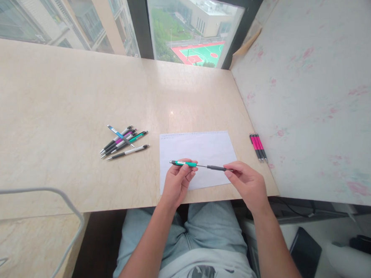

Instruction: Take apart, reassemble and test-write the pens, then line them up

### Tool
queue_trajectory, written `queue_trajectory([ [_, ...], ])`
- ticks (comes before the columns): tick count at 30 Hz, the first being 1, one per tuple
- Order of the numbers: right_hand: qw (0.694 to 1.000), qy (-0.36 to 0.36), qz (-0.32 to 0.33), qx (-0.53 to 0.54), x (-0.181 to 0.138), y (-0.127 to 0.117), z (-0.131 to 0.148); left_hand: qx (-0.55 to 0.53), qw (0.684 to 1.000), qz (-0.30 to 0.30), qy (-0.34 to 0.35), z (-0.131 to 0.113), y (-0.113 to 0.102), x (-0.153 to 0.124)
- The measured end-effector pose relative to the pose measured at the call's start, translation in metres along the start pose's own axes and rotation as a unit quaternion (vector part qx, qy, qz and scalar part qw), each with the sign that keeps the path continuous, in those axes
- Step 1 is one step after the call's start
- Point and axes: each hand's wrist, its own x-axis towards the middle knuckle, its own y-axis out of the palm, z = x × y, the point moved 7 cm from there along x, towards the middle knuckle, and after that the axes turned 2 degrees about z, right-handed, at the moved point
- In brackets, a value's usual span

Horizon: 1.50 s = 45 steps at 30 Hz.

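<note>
Over the paper, a ballpoint pen is in two parts joined by a thin refill. My left hand pinches its green barrel, whose dark clicker end points left. The black grip section sits between the thumb and fingers of my right hand. A stretch of the refill shows bare between the two parts. Under both hands lies a white sheet of paper with a line or two of small writing along its top edge, too small to read.
Left of the paper is a loose pile of several pens, with one white-and-black pen in front. Several pink pens lie side by side near the flowered wall. A grey cable loops at the lower left. Windows stand behind the counter.
</note>
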Motion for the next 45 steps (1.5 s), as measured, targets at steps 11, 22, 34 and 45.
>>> queue_trajectory([
  [11, 0.998, 0.056, -0.018, 0.033, -0.001, 0.024, -0.007, 0.035, 0.999, 0.022, -0.006, 0.0, 0.007, -0.005],
  [22, 0.999, 0.047, 0.004, 0.005, 0.001, 0.026, -0.004, 0.022, 1.0, 0.015, -0.003, 0.0, 0.006, -0.004],
  [34, 0.998, 0.039, 0.015, -0.035, 0.004, 0.024, -0.001, 0.03, 0.999, 0.01, -0.003, 0.0, 0.007, -0.005],
  [45, 0.988, -0.081, 0.022, -0.129, 0.004, 0.026, 0.03, 0.012, 1.0, 0.01, -0.004, 0.001, 0.002, -0.002],
])
